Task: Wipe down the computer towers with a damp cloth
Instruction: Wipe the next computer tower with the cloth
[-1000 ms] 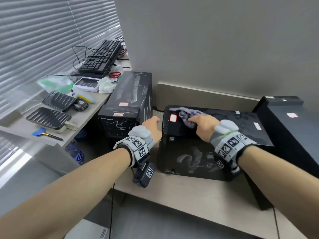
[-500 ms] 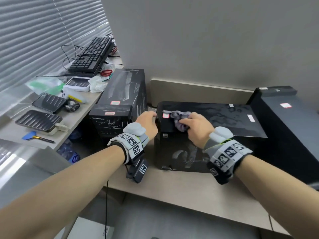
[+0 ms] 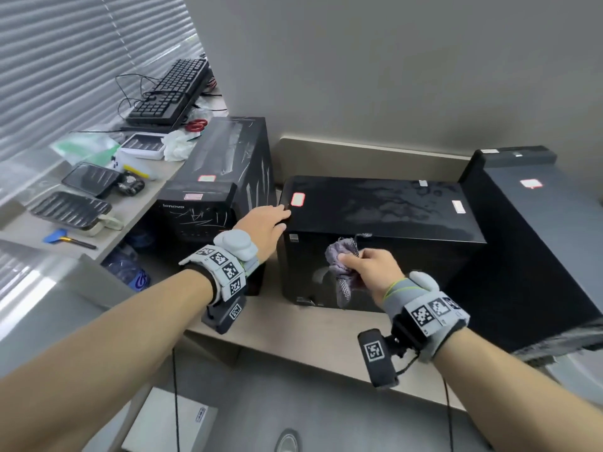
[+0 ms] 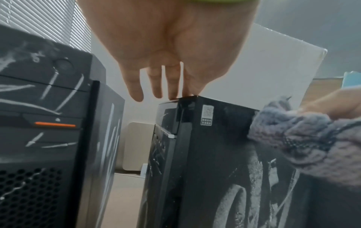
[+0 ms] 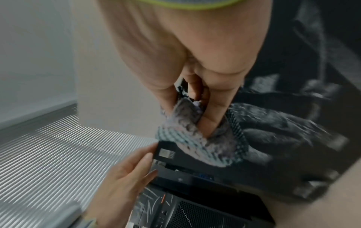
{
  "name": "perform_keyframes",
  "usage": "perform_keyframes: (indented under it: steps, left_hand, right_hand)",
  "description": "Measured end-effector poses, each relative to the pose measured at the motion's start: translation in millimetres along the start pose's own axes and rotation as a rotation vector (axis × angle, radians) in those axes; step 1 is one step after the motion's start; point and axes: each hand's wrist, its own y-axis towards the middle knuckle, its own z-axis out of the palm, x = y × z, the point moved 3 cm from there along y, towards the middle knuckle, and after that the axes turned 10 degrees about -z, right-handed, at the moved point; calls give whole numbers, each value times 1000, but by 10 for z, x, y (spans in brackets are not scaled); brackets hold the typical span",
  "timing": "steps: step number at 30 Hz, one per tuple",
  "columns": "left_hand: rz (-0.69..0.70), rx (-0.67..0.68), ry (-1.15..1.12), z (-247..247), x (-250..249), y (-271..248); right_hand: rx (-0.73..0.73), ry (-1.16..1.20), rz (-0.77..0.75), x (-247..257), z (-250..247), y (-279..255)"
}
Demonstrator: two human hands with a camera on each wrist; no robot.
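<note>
While the middle tower (image 3: 375,223) lies on its side on the desk (image 3: 293,331), long axis running nine to three o'clock, its dusty near face sits at twelve o'clock from the right hand (image 3: 372,269), whose grip is bunched round the damp cloth (image 3: 342,269) against it. The left hand (image 3: 264,230), fingers straight, steadies the top corner at nine o'clock, nearer the scratched Lenovo tower (image 3: 208,203).

A knitted, nubbly grey cloth (image 3: 342,265) is seen; the middle tower (image 3: 385,207) looks glossy black, possibly damp-smeared.
</note>
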Motion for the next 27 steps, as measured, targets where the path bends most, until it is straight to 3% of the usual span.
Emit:
perform_keyframes:
  steps: [4, 7, 14, 17, 22, 27]
  left_hand:
    - [-25, 47, -1, -36, -18, -64]
    - [-4, 82, -47, -59, -15, -52]
    - [67, 65, -68, -106, 105, -76]
    - [106, 69, -87, -79, 136, -68]
    - [145, 66, -110, -41, 207, -45]
    - [163, 92, -125, -23, 211, -29]
  right_hand:
    - [-90, 429, 181, -2, 105, -1]
    - [-91, 565, 228, 29, 281, 26]
    - [-26, 598, 171, 303, 829, -46]
    - [-179, 597, 145, 252, 845, -32]
    - [-363, 794, 118, 189, 611, -5]
    - [-266, 757, 122, 329, 1022, 9]
